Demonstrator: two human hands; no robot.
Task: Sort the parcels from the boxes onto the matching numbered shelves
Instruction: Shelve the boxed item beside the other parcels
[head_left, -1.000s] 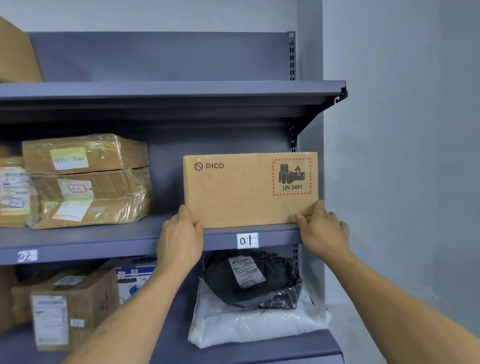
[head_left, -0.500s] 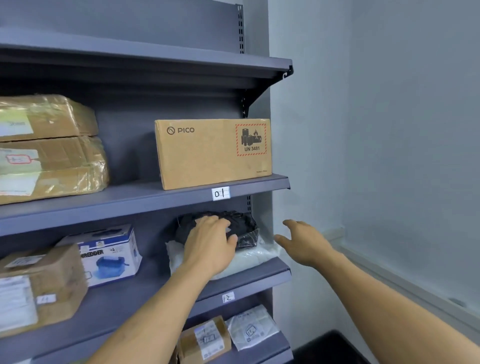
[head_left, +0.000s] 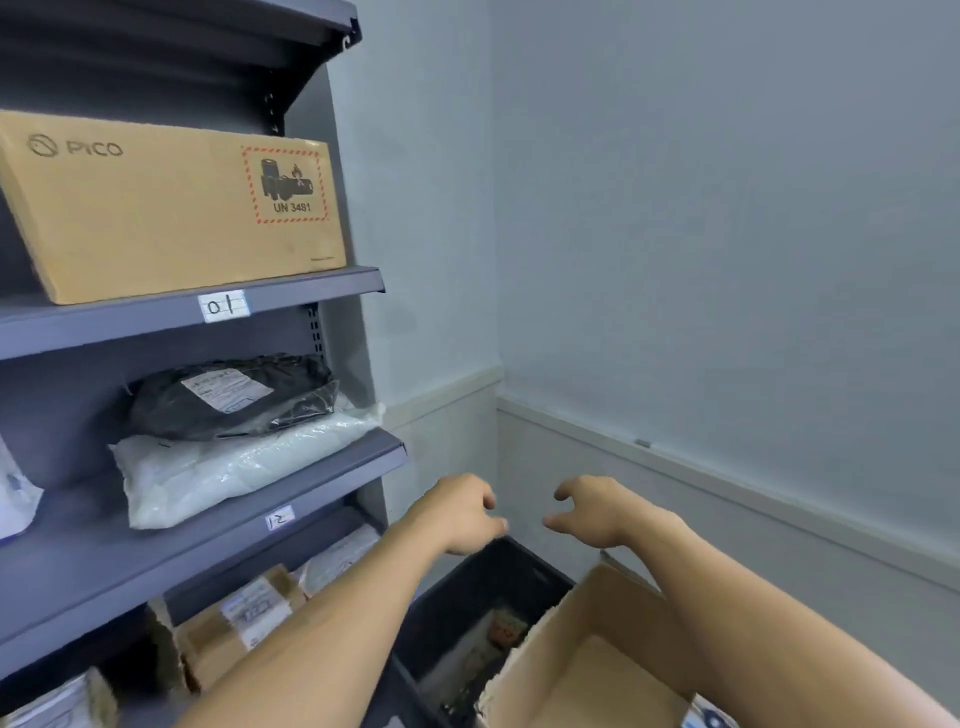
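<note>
A flat brown cardboard box printed PICO, with a red-bordered battery warning label, lies on the grey metal shelf whose front edge carries the handwritten tag 01. The box sits along the shelf's front edge and reaches almost to its right end.

On the shelf below, tagged 12, a black plastic parcel bag with a white address label lies on top of a white plastic parcel bag, near the right end.

One shelf lower, a taped brown cardboard parcel with a label sits beside a white wrapped parcel.

Both bare hands hang in the air to the right of the shelving, near each other but apart. The left hand and the right hand hold nothing; the fingers of each are loosely curled and slightly parted.

Beneath them, a black plastic crate stands on the floor against the foot of the shelving, and an open brown cardboard box stands just beside it on the right.
</note>
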